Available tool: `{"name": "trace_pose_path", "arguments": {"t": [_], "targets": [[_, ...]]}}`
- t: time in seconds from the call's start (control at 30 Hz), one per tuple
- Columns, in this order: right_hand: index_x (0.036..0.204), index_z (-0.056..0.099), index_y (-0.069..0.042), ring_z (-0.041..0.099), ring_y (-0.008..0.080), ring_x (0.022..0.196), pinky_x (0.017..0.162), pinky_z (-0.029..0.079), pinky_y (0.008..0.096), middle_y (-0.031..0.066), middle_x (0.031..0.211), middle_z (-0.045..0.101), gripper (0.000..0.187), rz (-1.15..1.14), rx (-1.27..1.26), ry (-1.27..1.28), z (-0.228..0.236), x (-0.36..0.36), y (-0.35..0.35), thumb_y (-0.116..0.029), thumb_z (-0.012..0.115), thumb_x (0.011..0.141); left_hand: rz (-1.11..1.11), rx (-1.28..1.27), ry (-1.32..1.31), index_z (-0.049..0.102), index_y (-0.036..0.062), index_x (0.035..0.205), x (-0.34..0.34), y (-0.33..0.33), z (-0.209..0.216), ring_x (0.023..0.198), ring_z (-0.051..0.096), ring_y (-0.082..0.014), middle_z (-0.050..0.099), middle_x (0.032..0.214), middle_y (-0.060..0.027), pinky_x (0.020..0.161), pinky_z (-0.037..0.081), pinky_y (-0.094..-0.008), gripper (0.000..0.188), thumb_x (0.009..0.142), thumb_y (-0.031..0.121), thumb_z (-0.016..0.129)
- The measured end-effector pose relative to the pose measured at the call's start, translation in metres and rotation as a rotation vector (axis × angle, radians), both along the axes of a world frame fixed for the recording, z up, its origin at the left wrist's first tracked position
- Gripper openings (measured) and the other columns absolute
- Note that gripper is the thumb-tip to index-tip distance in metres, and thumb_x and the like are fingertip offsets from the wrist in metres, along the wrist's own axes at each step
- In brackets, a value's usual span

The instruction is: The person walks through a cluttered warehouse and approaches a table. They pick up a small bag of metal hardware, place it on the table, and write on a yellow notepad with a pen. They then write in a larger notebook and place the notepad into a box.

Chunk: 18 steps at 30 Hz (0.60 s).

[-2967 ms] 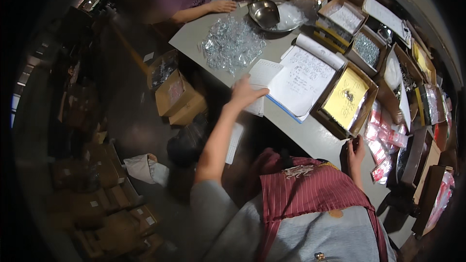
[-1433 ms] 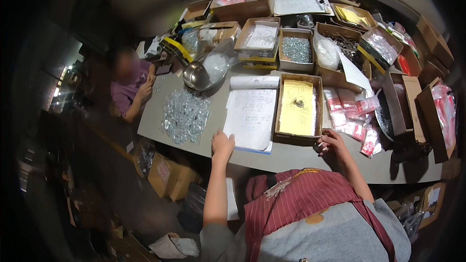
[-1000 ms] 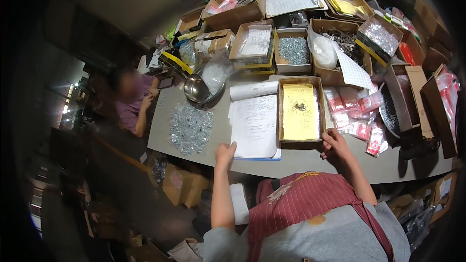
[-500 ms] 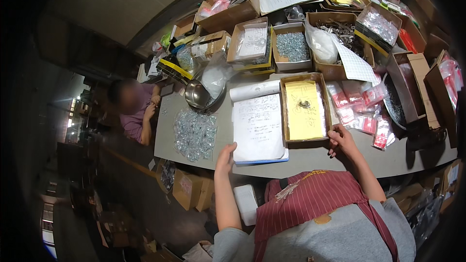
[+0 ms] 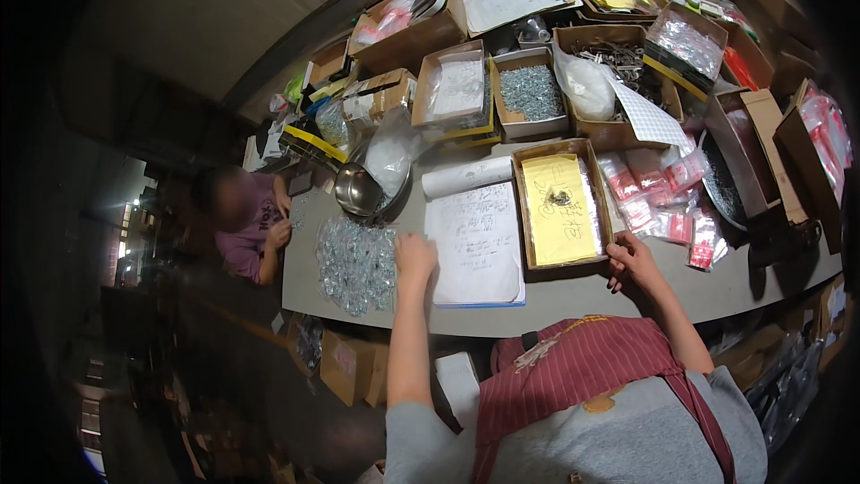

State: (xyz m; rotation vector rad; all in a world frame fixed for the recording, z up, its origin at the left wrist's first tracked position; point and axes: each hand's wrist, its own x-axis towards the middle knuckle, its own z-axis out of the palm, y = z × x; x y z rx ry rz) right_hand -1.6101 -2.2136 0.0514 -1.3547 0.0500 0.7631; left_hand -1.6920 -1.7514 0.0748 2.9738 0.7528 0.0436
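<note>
A sideways sweep of the left hand [image 5: 415, 257], between notebook [image 5: 477, 251] and clear bags [image 5: 356, 269], could scatter the bags; the right hand [image 5: 630, 260] meets the table box's [image 5: 520, 215] near corner, both grips unclear.

The tabletop [image 5: 699, 300] under the hands looks grey, smooth and rather matt. Just beside the left hand [image 5: 416, 256], on its outer side, the clear packets [image 5: 356, 269] are of thin plastic, crinkled and glossy. Beyond this hand, the scoop [image 5: 356, 190] is of smooth metal with bright shine, near a translucent, wrinkled plastic bag [image 5: 391, 157]. Between the hands, the notepad [image 5: 475, 251] has matt white paper. At the right hand [image 5: 631, 258], the box [image 5: 568, 263] is of brown cardboard, matt, and the yellow sheet [image 5: 573, 237] in it is plain paper. Farther right, the red-and-clear packets [image 5: 679, 228] are shiny plastic.
</note>
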Motion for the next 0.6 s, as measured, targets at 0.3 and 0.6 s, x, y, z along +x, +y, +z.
{"name": "trace_pose_path", "arguments": {"t": [0.3, 0.6], "targets": [[0.118, 0.049, 0.002, 0.061, 0.0203, 0.045, 0.038, 0.051, 0.0316, 0.004, 0.064, 0.051, 0.042, -0.07, -0.023, -0.03, 0.005, -0.008, 0.006, -0.026, 0.068, 0.093, -0.647, 0.009, -0.076, 0.054, 0.0005, 0.125, 0.129, -0.015, 0.039, 0.125, 0.047, -0.0346, 0.058, 0.125, -0.0169, 0.104, 0.036, -0.0475, 0.062, 0.067, 0.012, 0.07], [0.119, 0.053, 0.0, 0.062, 0.0191, 0.049, 0.042, 0.053, 0.0314, 0.004, 0.067, 0.053, 0.042, -0.095, -0.052, -0.004, 0.001, -0.011, 0.004, -0.028, 0.069, 0.093, -0.718, -0.084, 0.357, 0.063, 0.0035, 0.115, 0.187, 0.006, 0.029, 0.107, 0.061, -0.0402, 0.065, 0.111, -0.0241, 0.094, 0.049, -0.046, 0.056, 0.064, 0.024, 0.073]]}}
